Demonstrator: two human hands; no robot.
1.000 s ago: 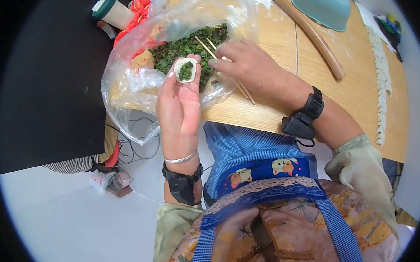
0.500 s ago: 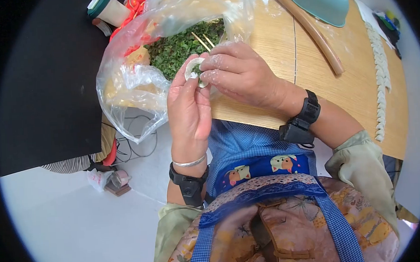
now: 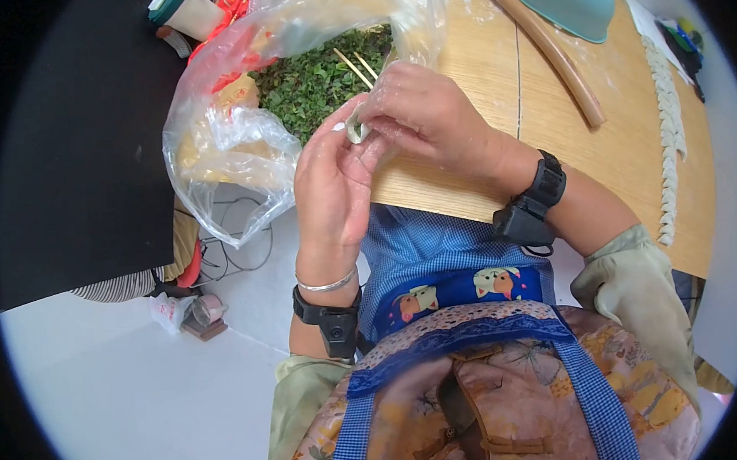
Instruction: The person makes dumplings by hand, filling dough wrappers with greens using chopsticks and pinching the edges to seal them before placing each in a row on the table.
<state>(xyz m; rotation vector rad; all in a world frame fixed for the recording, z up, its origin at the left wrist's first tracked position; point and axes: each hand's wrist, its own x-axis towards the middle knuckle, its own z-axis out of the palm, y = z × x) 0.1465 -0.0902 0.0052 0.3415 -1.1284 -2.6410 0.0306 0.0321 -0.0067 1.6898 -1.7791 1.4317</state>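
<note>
A small dumpling point(image 3: 353, 131), its pale round wrapper now curled partly over, sits between both hands at the table's near edge. My left hand point(image 3: 330, 174) cups it from below, thumb and fingers closed around its side. From the right, my right hand point(image 3: 433, 114) pinches the wrapper's upper edge; its fingertips partly hide the dumpling. Just beyond lies chopped green filling point(image 3: 303, 90) inside a large clear plastic bag point(image 3: 185, 152). Two chopsticks point(image 3: 350, 67) stick out of the filling, close to my right hand's knuckles.
A long wooden rolling pin point(image 3: 555, 58) lies on the wooden table point(image 3: 470, 91), beside a teal basin point(image 3: 565, 5). Overlapping pale dough pieces point(image 3: 668, 135) form a row at the far right. At upper left, a lidded cup point(image 3: 192, 14) stands by the black surface point(image 3: 81, 145).
The wrapper has gone from an open round showing green filling to a folded, curled shape. My right hand's fingers have closed in over its edge.
</note>
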